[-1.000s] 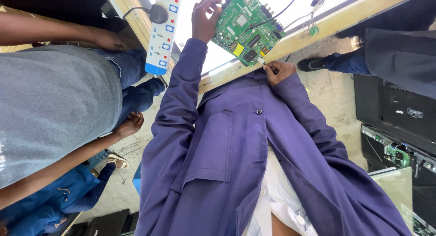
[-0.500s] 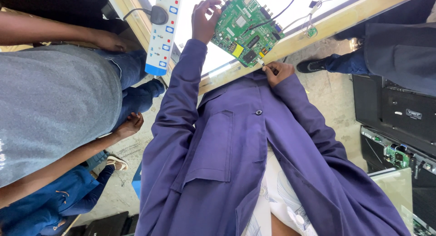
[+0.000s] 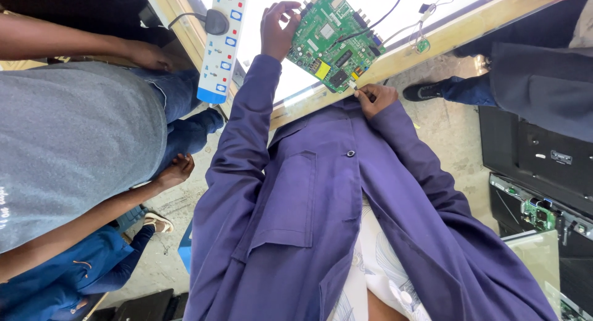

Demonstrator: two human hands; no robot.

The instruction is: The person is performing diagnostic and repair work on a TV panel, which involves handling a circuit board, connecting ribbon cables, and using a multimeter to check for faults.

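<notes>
A green circuit board (image 3: 333,40) with chips and a yellow label is tilted above a bright white panel (image 3: 383,3) on a wood-edged table (image 3: 401,55). My left hand (image 3: 278,31) grips the board's left edge, arm in a purple coat sleeve. At the board's lower corner, just over the wooden table edge, my right hand (image 3: 374,99) has its fingers pinched on a small connector. A black cable (image 3: 386,12) runs from the board across the panel.
A white power strip (image 3: 222,43) with a black plug lies on the table's left. A person in a grey shirt (image 3: 74,148) stands close on my left, another in dark clothes (image 3: 543,80) on my right. Opened black screen chassis (image 3: 537,191) lie on the floor.
</notes>
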